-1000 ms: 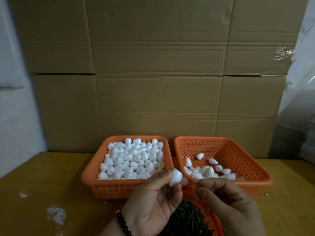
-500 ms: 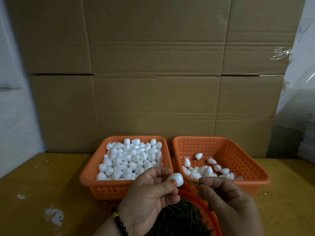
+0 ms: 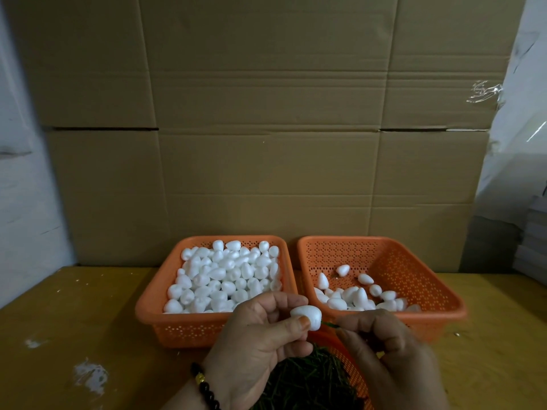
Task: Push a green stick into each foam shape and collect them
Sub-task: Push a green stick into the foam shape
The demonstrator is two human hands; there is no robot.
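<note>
- While the left hand (image 3: 257, 344) pinches a white foam shape (image 3: 306, 317) between thumb and fingers, the right hand (image 3: 381, 350) pinches a thin green stick (image 3: 329, 324) between thumb and forefinger.
- The stick tip touches the foam shape at its 3 o'clock side; only a short part of the stick shows between the two hands, and I cannot tell how deep it goes in.
- The foam shape is held above the table (image 3: 74, 315), in front of the gap between two orange baskets.
- At 11 o'clock from the hands stands the left basket (image 3: 154, 309), almost full of white foam shapes (image 3: 225, 279).
- At 1 o'clock stands the right basket (image 3: 438, 297), with only a few foam pieces (image 3: 349, 297) lying near its front wall; some are pointed like drops.
- The two baskets stand just beside each other.
- At 6 o'clock, under the hands, is a third orange basket (image 3: 352, 359) with a dark heap of green sticks (image 3: 310, 380).
- The left wrist wears a dark bead bracelet (image 3: 204, 386) with one golden bead.
- Behind the baskets, at 12 o'clock, stands a wall of flat cardboard (image 3: 266, 113).
- The table has white marks at 8 o'clock.
</note>
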